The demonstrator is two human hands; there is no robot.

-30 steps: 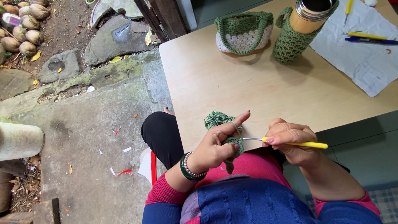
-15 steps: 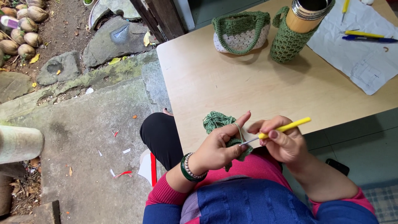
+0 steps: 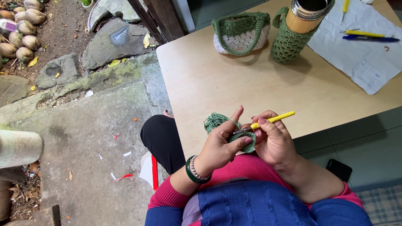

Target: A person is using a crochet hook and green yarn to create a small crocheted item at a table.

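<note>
Outdoors, a pale wooden worktop (image 3: 293, 83) stands over a concrete floor (image 3: 83, 138), carrying a finished green bag (image 3: 240, 31) and a bottle cover (image 3: 289, 39). Nearer, the left hand (image 3: 222, 144) pinches a small green crochet piece (image 3: 247, 140), apparently barely begun, while the right hand (image 3: 272, 140) grips a yellow hook (image 3: 268, 121) working its edge.

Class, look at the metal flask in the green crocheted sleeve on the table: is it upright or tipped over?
Upright. The flask stands on its base on the table, its steel rim facing up, with the green sleeve around its lower body.
</note>
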